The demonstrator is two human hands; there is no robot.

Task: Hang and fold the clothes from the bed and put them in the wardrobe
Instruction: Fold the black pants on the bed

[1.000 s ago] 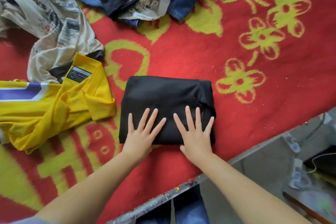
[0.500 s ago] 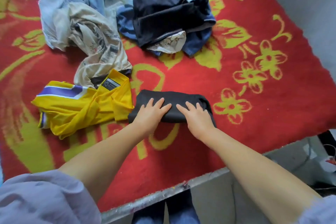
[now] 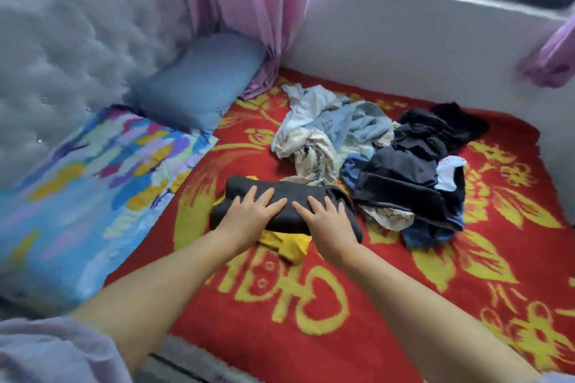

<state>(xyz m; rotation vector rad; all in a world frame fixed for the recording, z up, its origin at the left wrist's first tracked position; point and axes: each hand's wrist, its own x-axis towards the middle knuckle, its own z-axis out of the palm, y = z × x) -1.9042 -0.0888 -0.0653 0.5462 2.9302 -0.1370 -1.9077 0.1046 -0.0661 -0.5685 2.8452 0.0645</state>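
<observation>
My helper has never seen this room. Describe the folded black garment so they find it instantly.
On the red blanket with yellow flowers, look left of the heap of unfolded clothes. The folded black garment lies under both hands, atop a yellow shirt: the only neatly folded piece.

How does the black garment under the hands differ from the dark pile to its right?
The black garment is folded into a compact bundle; the dark pile lies loose and crumpled. Both hands, left and right, rest on the black garment; nothing touches the dark pile. The garment is one piece; the pile mixes black, navy and white cloth. Both sit on the red blanket.
</observation>
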